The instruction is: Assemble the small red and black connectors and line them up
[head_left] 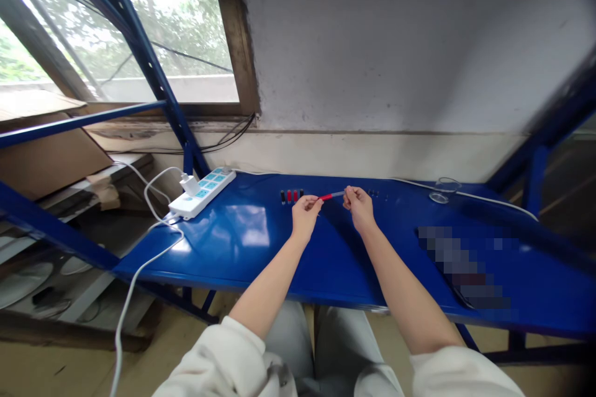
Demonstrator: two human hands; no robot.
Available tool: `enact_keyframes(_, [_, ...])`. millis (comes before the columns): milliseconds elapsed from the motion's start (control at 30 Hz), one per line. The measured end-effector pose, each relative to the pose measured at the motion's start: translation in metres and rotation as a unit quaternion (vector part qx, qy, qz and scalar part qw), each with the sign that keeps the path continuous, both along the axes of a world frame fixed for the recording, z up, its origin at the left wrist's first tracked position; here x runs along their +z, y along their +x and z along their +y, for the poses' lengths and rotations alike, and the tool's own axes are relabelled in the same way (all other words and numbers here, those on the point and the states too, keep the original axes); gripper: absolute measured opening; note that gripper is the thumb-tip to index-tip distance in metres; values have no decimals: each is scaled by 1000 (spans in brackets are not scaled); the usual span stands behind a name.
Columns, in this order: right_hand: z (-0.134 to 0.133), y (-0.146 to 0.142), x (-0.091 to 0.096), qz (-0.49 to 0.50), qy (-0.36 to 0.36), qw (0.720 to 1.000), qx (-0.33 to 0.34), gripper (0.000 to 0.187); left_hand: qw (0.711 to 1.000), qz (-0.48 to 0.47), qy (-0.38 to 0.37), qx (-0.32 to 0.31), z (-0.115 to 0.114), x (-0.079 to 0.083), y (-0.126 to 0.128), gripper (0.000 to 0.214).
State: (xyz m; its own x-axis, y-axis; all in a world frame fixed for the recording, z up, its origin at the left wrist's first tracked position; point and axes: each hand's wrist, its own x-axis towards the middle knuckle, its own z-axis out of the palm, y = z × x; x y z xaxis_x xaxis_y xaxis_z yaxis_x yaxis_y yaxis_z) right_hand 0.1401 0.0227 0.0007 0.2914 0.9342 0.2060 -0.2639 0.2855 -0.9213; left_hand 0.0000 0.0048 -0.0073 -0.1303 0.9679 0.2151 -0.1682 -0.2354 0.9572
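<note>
A pen [331, 196] with a red end and a clear barrel is stretched between my hands, level above the blue table. Pinched fingers of my left hand [305, 214] hold its red end. My right hand [359, 205] grips the clear end, fingers closed. Just behind my left hand, several short black and red pen caps [289, 196] stand in a row. Tiny clear pieces [374, 193], too small to make out, lie right of my right hand.
The blue table [223, 270] backs onto a wall. A white power strip [202, 193] with a plug and cable lies at its left. To the right are a clear round container [440, 192], a white cable [498, 200] and a blurred-out dark flat object [465, 270].
</note>
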Motion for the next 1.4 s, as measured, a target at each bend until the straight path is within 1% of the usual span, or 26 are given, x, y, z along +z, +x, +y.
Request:
enact_keyframes(233, [-1,0,2,-30,30,999,0,28,1000,-4,-11,-6,1,-1,-2,25])
enact_keyframes(333, [-3,0,5,-31,33,999,14,28,999,-5,-16,-28,-1,2,-2,26])
enact_keyframes(400, [-5,-1,6,-29,25,999,30,29,999,-11,-19,-39,-2,5,-2,26])
enact_keyframes(533, [-8,-8,5,-54,9,994,93,30,998,-19,-18,-60,-6,9,0,26])
enact_keyframes(600, [-9,-10,4,-71,8,992,107,30,997,-14,-11,-70,-6,9,1,25])
enact_keyframes(667, [-10,-11,4,-86,5,990,111,31,998,-13,-6,-66,-5,7,0,26])
enact_keyframes(733, [-11,-10,4,-116,4,985,125,31,999,-15,3,-47,-3,6,-1,27])
enact_keyframes(867, [-13,-10,6,-208,28,962,175,30,999,-2,47,3,-2,7,-5,29])
enact_keyframes(967, [-14,-11,6,-263,49,942,202,27,996,35,87,13,-5,11,-7,30])
enact_keyframes(1033, [-11,-13,5,-318,66,927,186,23,992,65,105,5,-7,12,-7,29])
enact_keyframes(1100, [-6,-14,4,-389,84,908,131,18,991,76,106,-1,-7,13,-8,30])
enact_keyframes(1167, [2,-17,3,-442,75,891,73,15,994,58,93,25,-6,13,-10,31])
enact_keyframes(1200, [6,-19,2,-454,54,887,61,13,995,38,82,51,-4,13,-12,30])
enact_keyframes(1300, [21,-27,-1,-484,-10,873,64,6,990,-42,36,130,2,14,-19,23])
enact_keyframes(1400, [33,-36,-5,-525,-22,848,68,3,982,-109,-11,152,6,15,-23,18])
